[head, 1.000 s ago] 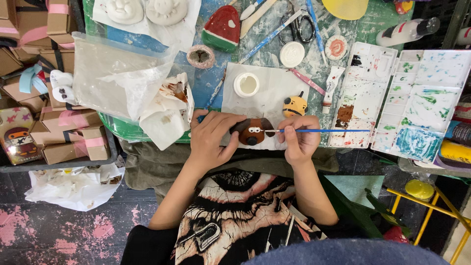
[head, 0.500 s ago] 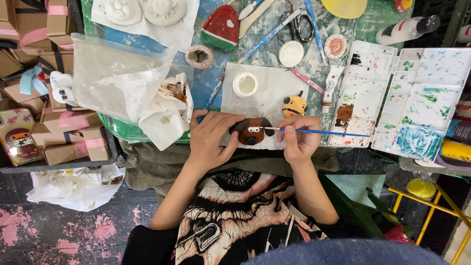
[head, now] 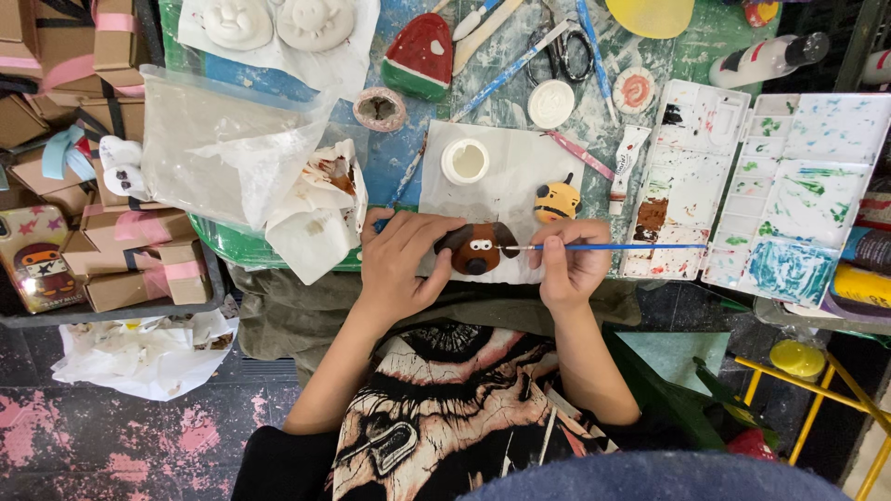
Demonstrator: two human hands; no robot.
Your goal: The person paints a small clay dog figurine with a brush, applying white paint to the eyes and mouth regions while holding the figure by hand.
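Almost nothing has shifted over the last second. The left hand still cups the brown dog figure at the near edge of the tabletop. The right hand, just right of the dog, keeps pinching a blue paintbrush, tip on its face. Steady detail painting, I'd say.

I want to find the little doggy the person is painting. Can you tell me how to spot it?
Look at the white sheet at the near edge of the paint-splattered table. There the left hand steadies a brown dog figure while the right hand touches it with a blue-handled brush. Unlike the small yellow figure just behind it, it is brown, with white eyes.
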